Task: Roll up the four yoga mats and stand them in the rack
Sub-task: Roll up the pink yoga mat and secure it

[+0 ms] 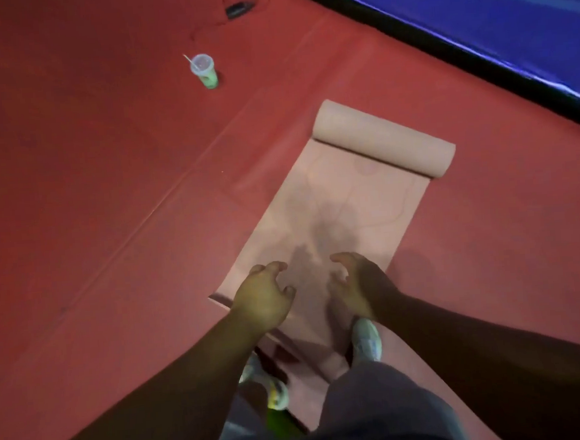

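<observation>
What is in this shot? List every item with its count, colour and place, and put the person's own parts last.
yoga mat: one, pink, on the floor ahead of the person, far end rolled up, near end flat
drink cup: one, clear lid with a straw, green contents, standing on the floor to the upper left
dark object: one, black, on the floor at the top, with a thin cord; too blurred to identify
floor: one, red, fills most of the view
blue surface: one, blue with a black edge, upper right corner
shoes: two, pale, by the mat's near end
left hand: one, open, over the near end
right hand: one, open, beside the left
</observation>
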`<act>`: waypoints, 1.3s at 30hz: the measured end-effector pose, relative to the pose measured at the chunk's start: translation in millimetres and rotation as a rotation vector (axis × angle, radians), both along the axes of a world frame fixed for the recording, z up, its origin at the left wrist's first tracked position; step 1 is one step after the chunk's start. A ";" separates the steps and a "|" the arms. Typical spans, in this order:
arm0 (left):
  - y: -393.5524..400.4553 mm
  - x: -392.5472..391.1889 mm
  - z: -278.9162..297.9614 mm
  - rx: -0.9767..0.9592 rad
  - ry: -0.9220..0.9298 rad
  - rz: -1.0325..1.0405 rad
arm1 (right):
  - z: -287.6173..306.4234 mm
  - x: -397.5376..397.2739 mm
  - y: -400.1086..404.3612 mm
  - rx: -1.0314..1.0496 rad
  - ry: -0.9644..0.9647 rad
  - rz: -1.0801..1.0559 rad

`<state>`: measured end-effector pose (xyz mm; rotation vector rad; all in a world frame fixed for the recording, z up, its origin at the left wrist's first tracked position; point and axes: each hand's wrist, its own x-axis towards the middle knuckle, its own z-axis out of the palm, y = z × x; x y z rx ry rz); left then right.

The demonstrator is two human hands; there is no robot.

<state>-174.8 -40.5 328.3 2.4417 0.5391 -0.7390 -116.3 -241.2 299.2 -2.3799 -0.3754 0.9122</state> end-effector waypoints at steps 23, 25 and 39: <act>76.2 -33.9 -369.8 0.016 0.101 -0.537 | -338.9 -133.7 88.2 -0.108 0.068 -0.234; 66.2 -43.8 -427.4 0.039 0.174 -0.616 | -398.0 -148.5 72.5 -0.120 0.061 -0.226; 26.8 -97.2 -632.2 0.061 0.285 -0.855 | -600.2 -224.1 74.1 -0.253 0.396 0.095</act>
